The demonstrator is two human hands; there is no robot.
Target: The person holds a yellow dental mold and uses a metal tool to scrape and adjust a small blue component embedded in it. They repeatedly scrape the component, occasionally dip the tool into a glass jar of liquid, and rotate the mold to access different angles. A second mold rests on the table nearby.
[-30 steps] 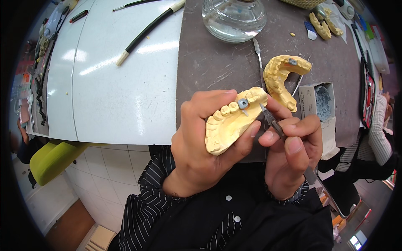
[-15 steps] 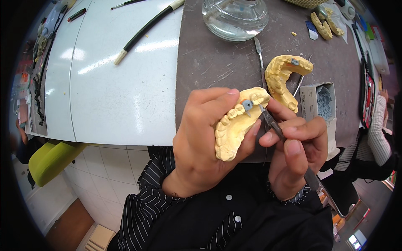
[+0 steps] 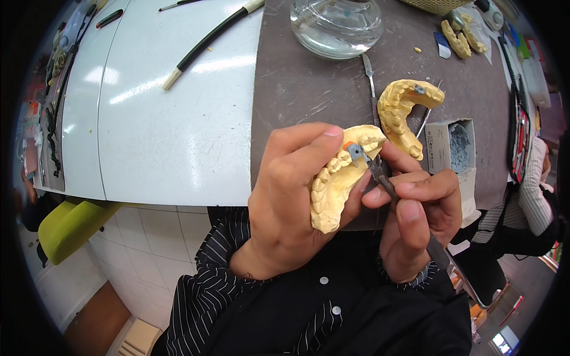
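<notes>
My left hand (image 3: 285,190) is closed around a yellow plaster dental model (image 3: 333,191), held tilted with its row of teeth showing. A small grey-blue wax piece (image 3: 355,152) sits among those teeth, with a bit of orange beside it. Between the thumb and fingers of my right hand (image 3: 415,207) is a dark slim carving knife (image 3: 385,180). Its tip is at the inner side of the wax piece; whether it touches, I cannot tell. Just beyond my hands, a second yellow dental model (image 3: 392,113) lies on the table, also bearing a grey-blue spot.
An open box of blue-grey wax bits (image 3: 460,145) stands right of my hands. A glass vessel of clear liquid (image 3: 338,29) is at the back, near a metal spatula (image 3: 369,74). A black tube (image 3: 211,44) lies on the white tabletop. More model pieces (image 3: 457,38) lie far right.
The held model has shifted slightly right and turned a little. The knife tip has moved down and left, closer to the wax piece. Both hands keep their holds.
</notes>
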